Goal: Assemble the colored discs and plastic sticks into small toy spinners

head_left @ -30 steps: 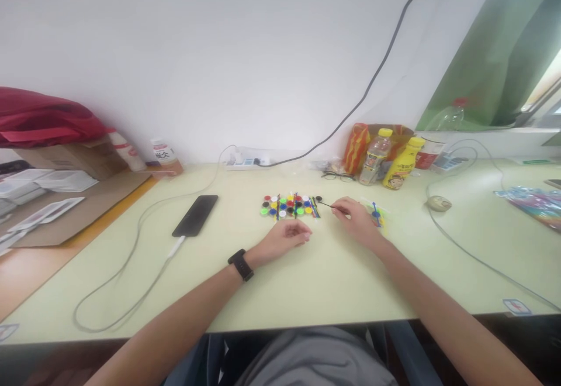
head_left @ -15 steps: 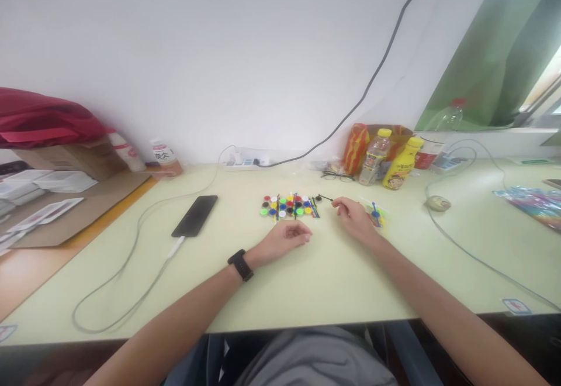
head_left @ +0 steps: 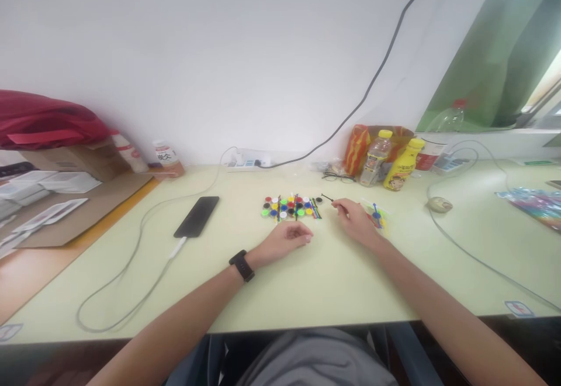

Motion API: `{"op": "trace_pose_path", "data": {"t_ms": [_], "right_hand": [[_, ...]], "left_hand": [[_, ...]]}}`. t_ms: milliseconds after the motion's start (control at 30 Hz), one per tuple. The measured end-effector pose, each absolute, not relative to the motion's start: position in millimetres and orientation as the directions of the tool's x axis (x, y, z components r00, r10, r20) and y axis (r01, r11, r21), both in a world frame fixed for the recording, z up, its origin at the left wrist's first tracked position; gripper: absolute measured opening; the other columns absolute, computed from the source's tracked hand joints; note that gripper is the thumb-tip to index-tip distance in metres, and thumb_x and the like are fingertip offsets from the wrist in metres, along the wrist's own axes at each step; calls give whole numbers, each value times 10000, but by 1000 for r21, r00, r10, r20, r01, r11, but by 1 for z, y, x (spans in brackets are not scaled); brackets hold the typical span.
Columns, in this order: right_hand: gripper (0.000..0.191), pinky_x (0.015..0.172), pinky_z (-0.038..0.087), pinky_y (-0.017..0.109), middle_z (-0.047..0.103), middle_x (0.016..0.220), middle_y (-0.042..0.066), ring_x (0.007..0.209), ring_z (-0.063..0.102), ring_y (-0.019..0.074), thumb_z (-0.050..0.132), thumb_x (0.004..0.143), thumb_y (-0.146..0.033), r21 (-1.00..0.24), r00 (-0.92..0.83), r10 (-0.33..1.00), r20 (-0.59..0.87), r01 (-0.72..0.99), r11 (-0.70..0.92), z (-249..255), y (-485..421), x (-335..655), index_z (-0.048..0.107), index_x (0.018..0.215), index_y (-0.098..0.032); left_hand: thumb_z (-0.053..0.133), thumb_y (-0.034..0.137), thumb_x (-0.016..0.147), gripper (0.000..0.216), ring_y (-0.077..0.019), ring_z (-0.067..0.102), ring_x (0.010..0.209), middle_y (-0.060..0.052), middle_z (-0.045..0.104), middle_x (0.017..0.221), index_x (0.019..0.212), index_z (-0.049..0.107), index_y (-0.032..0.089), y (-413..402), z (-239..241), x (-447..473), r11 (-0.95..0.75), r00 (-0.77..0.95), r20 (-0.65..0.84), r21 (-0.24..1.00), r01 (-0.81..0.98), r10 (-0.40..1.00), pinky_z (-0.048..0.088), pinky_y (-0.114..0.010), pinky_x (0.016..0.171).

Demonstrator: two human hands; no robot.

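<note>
My right hand [head_left: 353, 219] is closed, its fingertips pinching one end of a thin black stick [head_left: 328, 197] with knobbed ends. Just beyond my left hand [head_left: 291, 241] lie rows of small round discs [head_left: 284, 214] in red, white, green, yellow, blue and black. That hand rests on its side, loosely curled and open, with nothing visible in it. Thin coloured sticks [head_left: 315, 208] lie among the discs and at their right end. Partly hidden behind my right hand are blue and yellow pieces [head_left: 377, 215] on what looks like clear plastic.
A phone [head_left: 196, 217] on a charging cable lies to the left. Along the wall stand a power strip [head_left: 249, 161], eyeglasses [head_left: 338, 176], a clear bottle [head_left: 376, 161] and a yellow bottle [head_left: 403, 166]. A computer mouse [head_left: 439, 204] sits at the right. Cardboard [head_left: 65, 219] covers the far left.
Both hands and the black stick stay nearly where they were. The whole view has shifted very slightly.
</note>
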State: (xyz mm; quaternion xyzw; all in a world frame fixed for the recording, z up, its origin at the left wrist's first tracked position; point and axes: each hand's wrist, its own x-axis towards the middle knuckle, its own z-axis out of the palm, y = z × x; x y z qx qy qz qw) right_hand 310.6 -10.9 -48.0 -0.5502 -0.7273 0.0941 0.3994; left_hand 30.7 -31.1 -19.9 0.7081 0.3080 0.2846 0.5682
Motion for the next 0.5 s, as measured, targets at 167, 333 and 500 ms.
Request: {"op": "trace_pose_path", "data": {"t_ms": [167, 333, 500], "right_hand": [[265, 866, 525, 389, 749, 1086, 100, 999, 690, 253, 436, 938, -187, -575, -125, 890, 439, 722, 384, -52, -10, 309, 677, 1044, -209], [224, 816, 492, 352, 743, 1018, 99, 922, 680, 236, 449, 938, -208, -541, -155, 891, 427, 746, 389, -48, -12, 308, 664, 999, -197], [279, 611, 351, 296, 643, 681, 29, 637, 565, 180, 528, 932, -360, -457, -93, 927, 364, 849, 265, -35, -20, 305, 545, 696, -213]], "left_hand": [[758, 418, 881, 275, -175, 648, 884, -71, 708, 945, 992, 750, 166, -30, -22, 30, -176, 656, 61, 978, 112, 752, 502, -297, 819], [754, 405, 889, 265, -174, 644, 903, -70, 706, 957, 1000, 747, 165, -29, -23, 30, -185, 659, 64, 976, 115, 749, 498, -291, 833], [747, 393, 898, 257, -168, 642, 896, -69, 705, 957, 1000, 741, 158, -31, -20, 30, -186, 659, 58, 975, 125, 750, 499, -283, 821]]}}
